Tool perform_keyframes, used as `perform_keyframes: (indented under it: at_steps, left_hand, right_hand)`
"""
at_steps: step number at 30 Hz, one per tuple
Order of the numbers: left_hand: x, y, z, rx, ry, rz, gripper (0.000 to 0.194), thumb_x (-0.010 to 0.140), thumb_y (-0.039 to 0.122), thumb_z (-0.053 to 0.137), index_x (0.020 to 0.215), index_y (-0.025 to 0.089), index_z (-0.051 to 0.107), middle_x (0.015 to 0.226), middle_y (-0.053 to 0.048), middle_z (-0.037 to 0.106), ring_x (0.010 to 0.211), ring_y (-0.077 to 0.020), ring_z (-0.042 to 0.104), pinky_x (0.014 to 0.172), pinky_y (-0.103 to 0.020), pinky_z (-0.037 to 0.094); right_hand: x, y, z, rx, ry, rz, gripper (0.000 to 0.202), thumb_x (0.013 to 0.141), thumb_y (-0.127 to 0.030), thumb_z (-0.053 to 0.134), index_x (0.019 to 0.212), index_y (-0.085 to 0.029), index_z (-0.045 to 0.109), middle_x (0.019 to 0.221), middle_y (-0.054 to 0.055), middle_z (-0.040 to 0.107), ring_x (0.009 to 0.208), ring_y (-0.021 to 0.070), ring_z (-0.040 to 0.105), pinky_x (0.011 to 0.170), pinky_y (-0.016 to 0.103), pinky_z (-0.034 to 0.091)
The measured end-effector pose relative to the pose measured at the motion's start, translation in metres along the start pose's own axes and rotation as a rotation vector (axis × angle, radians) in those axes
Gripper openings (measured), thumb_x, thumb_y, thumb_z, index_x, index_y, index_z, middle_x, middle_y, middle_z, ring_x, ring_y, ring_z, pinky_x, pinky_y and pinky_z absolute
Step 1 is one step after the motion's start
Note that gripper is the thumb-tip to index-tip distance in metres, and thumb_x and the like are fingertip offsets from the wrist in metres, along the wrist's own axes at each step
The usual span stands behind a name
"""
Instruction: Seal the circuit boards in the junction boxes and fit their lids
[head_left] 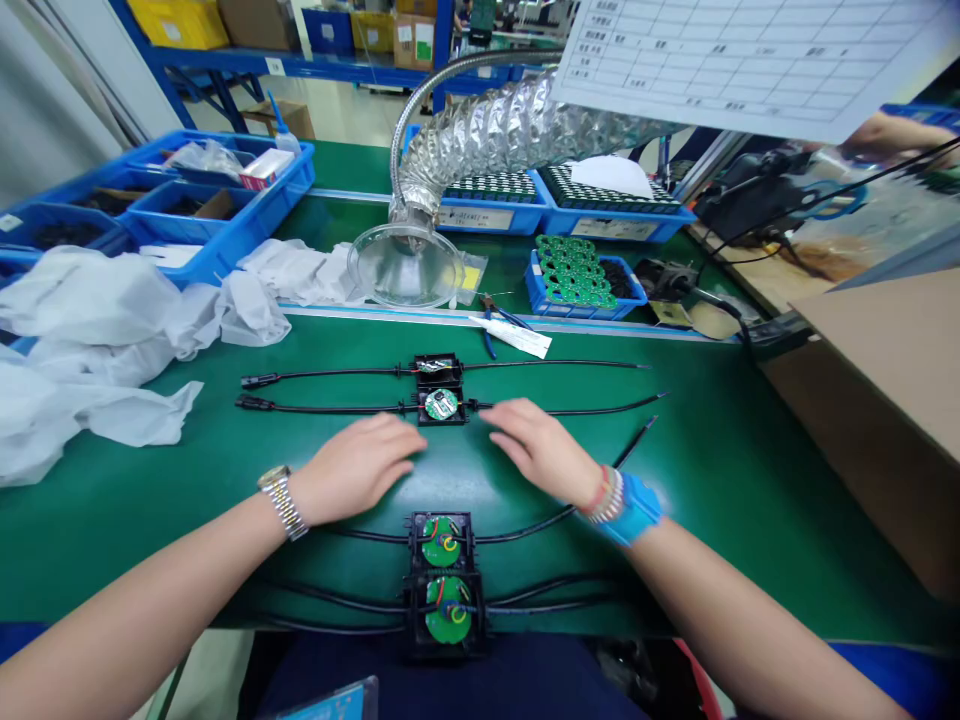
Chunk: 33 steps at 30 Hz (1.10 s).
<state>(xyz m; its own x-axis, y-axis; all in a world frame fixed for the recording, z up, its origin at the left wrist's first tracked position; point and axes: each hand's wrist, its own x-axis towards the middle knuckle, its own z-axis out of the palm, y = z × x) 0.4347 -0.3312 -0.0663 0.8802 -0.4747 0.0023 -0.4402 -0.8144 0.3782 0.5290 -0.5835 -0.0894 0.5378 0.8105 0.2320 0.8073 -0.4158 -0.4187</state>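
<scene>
My left hand (366, 462) hovers over the green mat with its fingers stretched and thumb apart, holding nothing. Just beyond its fingertips sits an open black housing with a round circuit board (442, 404) inside. My right hand (544, 447) is on the other side, fingers extended beside the housing's black cable (600, 409); whether it touches the cable I cannot tell. Directly behind lies a second black housing (438, 368) with cables out both ends. Nearer my body, two more black housings hold round green circuit boards (441, 541) with red wires and a yellow ring; their cables run partly under my forearms.
A fume duct (480, 140) with a clear hood (407, 266) hangs behind. Cutters (491, 325) and a white tube (517, 337) lie at the ledge. A blue basket (585, 308) holds green boards. White bags (97, 330) lie left; a cardboard box (877, 400) stands right.
</scene>
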Motion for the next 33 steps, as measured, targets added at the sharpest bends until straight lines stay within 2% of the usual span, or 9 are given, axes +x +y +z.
perform_keyframes:
  at_steps: [3, 8, 11, 15, 19, 22, 26, 29, 33]
  left_hand:
    - [0.023, -0.017, 0.005, 0.156, 0.125, -0.195, 0.033, 0.085, 0.021, 0.048, 0.116, 0.012, 0.051, 0.114, -0.012, 0.056, 0.106, -0.0247, 0.048, 0.093, -0.041, 0.039]
    - [0.019, -0.020, 0.017, 0.053, -0.025, -0.287, 0.015, 0.084, 0.022, 0.048, 0.091, 0.016, 0.059, 0.091, -0.006, 0.057, 0.080, -0.0185, 0.056, 0.073, -0.031, 0.045]
    - [0.003, -0.009, 0.016, -0.058, -0.051, -0.256, 0.008, 0.080, 0.020, 0.049, 0.078, 0.017, 0.056, 0.083, -0.002, 0.056, 0.067, -0.0141, 0.053, 0.064, -0.027, 0.042]
    - [-0.005, 0.000, 0.002, -0.345, 0.052, -0.220, 0.011, 0.081, 0.024, 0.051, 0.087, 0.017, 0.057, 0.089, -0.002, 0.060, 0.074, -0.0135, 0.054, 0.068, -0.025, 0.043]
    - [0.001, 0.001, -0.013, -0.550, 0.046, -0.201, 0.022, 0.085, 0.035, 0.049, 0.086, 0.018, 0.064, 0.089, -0.002, 0.065, 0.079, -0.0132, 0.058, 0.072, -0.023, 0.045]
    - [0.009, 0.001, -0.012, -0.342, 0.097, -0.133, 0.022, 0.086, 0.032, 0.049, 0.078, 0.018, 0.064, 0.084, -0.001, 0.065, 0.078, -0.0126, 0.057, 0.072, -0.023, 0.044]
    - [0.020, 0.000, 0.002, 0.106, 0.120, -0.015, 0.022, 0.088, 0.026, 0.045, 0.079, 0.020, 0.064, 0.081, 0.000, 0.064, 0.075, -0.0133, 0.054, 0.067, -0.025, 0.042]
    - [0.025, 0.000, 0.013, 0.294, 0.139, 0.049, 0.027, 0.090, 0.023, 0.040, 0.078, 0.019, 0.064, 0.079, -0.001, 0.063, 0.070, -0.0131, 0.052, 0.063, -0.025, 0.041]
    - [0.023, -0.001, 0.018, 0.313, 0.128, 0.083, 0.029, 0.091, 0.022, 0.037, 0.080, 0.019, 0.064, 0.081, -0.002, 0.063, 0.071, -0.0132, 0.052, 0.062, -0.024, 0.041]
  right_hand:
    - [0.026, 0.024, 0.014, -0.105, 0.045, 0.129, 0.025, 0.082, -0.016, 0.055, 0.106, -0.011, 0.058, 0.098, 0.013, 0.059, 0.093, 0.0232, 0.051, 0.083, 0.040, 0.045]
    - [0.017, 0.019, 0.033, 0.031, 0.011, 0.073, 0.010, 0.084, -0.016, 0.054, 0.085, -0.015, 0.064, 0.078, 0.007, 0.061, 0.079, 0.0185, 0.053, 0.074, 0.034, 0.046]
    - [0.003, 0.006, 0.028, 0.166, 0.010, 0.010, 0.013, 0.086, -0.020, 0.052, 0.088, -0.016, 0.064, 0.081, 0.006, 0.061, 0.078, 0.0167, 0.055, 0.072, 0.031, 0.047]
    - [-0.001, 0.002, 0.014, 0.299, 0.092, 0.001, 0.016, 0.087, -0.025, 0.053, 0.093, -0.018, 0.066, 0.085, 0.006, 0.064, 0.079, 0.0141, 0.059, 0.072, 0.027, 0.049]
    - [0.001, 0.003, -0.002, 0.254, 0.173, -0.075, 0.018, 0.088, -0.026, 0.051, 0.093, -0.018, 0.066, 0.082, 0.005, 0.064, 0.075, 0.0131, 0.058, 0.069, 0.026, 0.048]
    - [-0.004, -0.011, -0.012, -0.008, 0.213, -0.160, 0.021, 0.090, -0.024, 0.047, 0.094, -0.017, 0.066, 0.075, 0.005, 0.062, 0.070, 0.0141, 0.053, 0.062, 0.027, 0.043]
    - [-0.011, -0.045, -0.015, -0.370, 0.142, -0.270, 0.024, 0.090, -0.017, 0.040, 0.093, -0.014, 0.064, 0.064, 0.004, 0.054, 0.061, 0.0152, 0.042, 0.052, 0.029, 0.031]
    - [-0.013, -0.064, -0.006, -0.459, 0.086, -0.310, 0.024, 0.089, -0.014, 0.040, 0.094, -0.010, 0.063, 0.065, 0.005, 0.052, 0.064, 0.0162, 0.041, 0.052, 0.030, 0.026]
    - [-0.015, -0.070, 0.009, -0.476, 0.031, -0.292, 0.018, 0.086, -0.013, 0.044, 0.087, -0.011, 0.062, 0.068, 0.006, 0.053, 0.065, 0.0170, 0.041, 0.052, 0.031, 0.024]
